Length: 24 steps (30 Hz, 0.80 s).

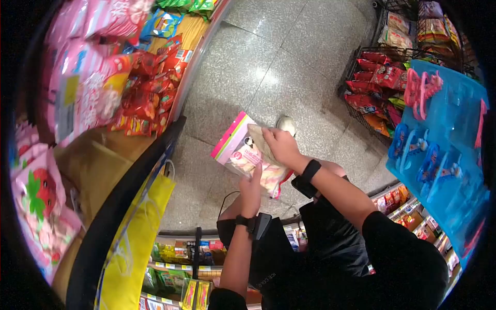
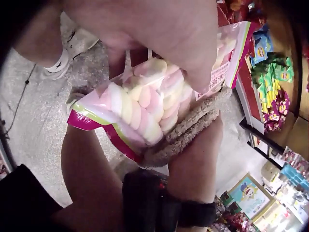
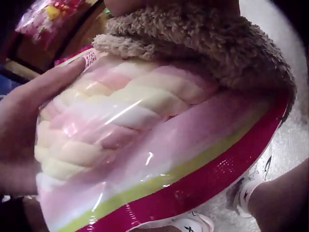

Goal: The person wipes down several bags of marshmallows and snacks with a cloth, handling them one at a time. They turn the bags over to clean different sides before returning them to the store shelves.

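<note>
A clear bag of pink, yellow and white marshmallow twists [image 1: 246, 157] is held up over the floor, its seal edge striped in pink and green. My left hand [image 1: 251, 190] grips it from the near side, the thumb lying on the front as the right wrist view shows. A folded, fluffy grey-brown cloth [image 3: 203, 43] is in my right hand [image 1: 283, 149], which holds it against the bag's face. In the left wrist view, the cloth [image 2: 190, 128] runs along one side of the bag. The left hand's fingers behind the bag are mostly hidden.
Shelves on the left carry pink snack bags [image 1: 85, 93] and red packets [image 1: 147, 85]. A yellow sheet [image 1: 137, 243] hangs below them. To the right stand wire baskets of red packets [image 1: 380, 72] and a blue panel [image 1: 454, 150] with small plastic items. A shoe [image 1: 287, 125] is on the floor.
</note>
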Available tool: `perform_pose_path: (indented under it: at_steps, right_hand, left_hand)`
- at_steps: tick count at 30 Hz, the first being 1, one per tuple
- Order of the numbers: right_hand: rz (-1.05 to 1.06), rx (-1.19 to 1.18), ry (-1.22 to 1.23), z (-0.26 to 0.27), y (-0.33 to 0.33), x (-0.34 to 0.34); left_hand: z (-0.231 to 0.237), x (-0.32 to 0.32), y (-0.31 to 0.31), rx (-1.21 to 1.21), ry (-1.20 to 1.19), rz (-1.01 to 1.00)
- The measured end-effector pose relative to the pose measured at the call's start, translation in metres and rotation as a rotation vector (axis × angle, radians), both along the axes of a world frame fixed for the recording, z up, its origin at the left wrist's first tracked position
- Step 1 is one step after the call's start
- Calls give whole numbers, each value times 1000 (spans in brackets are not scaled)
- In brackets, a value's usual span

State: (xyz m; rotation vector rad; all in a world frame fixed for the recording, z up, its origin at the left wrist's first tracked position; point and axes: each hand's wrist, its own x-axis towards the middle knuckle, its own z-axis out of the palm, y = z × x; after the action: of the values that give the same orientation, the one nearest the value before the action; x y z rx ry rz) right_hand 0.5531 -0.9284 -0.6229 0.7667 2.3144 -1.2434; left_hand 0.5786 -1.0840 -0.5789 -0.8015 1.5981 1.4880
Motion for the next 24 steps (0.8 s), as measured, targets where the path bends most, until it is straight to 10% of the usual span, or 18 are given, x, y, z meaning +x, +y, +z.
perform_pose_path:
  at_steps: [8,10,13,15,19,24]
  right_hand:
    - [-213,-80,-74,-41,31,-73]
    - [-276,-85,9,-50,31,-99]
    - [-336,-120,76,-58,30,-122]
    - [-378,-293,189,-71,31,-132]
    - [-307,-271,230,-70,33,-154]
    - [-159,-209,291,-56,30,-172]
  left_hand:
    - [-103,-60,-13,-20,82,-230]
    - [-128,-96,-14,191,385,300]
    - [-116,-177,-27,201,527,187]
    - [-135,-207,-49,-306,676,-428]
    - [-193,-230,-84,-639,885,-764]
    - [-223,-238,-97,-561,969,-704]
